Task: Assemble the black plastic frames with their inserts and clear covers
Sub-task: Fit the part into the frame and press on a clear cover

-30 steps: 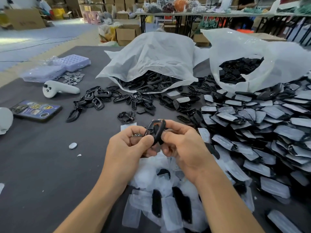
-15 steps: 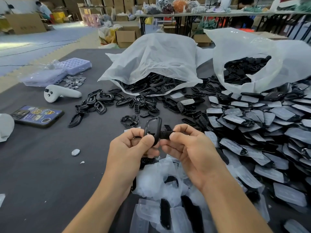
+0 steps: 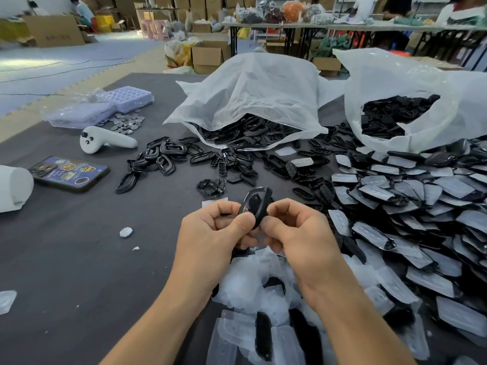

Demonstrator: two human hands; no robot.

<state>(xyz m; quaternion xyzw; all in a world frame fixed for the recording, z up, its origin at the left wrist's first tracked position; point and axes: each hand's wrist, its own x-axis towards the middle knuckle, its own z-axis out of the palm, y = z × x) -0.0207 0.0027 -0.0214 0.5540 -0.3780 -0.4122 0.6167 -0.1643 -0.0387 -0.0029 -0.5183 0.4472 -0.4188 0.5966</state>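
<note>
Frame (image 3: 257, 204) turned; left hand (image 3: 210, 233), right hand (image 3: 297, 233) pinch glossy rim.

Both hands meet above the dark tabletop (image 3: 79, 259), the left hand (image 3: 210, 233) and right hand (image 3: 297, 233) pinching one black frame (image 3: 255, 204) between thumbs and curled fingers. Loose frames (image 3: 163, 156) lie beyond it, covered pieces (image 3: 395, 206) are heaped on the right, and two white bags (image 3: 250, 96) spill black parts.

Black frame (image 3: 256, 206) tilted on edge, pinched between both hands' fingers (image 3: 243, 223)
</note>
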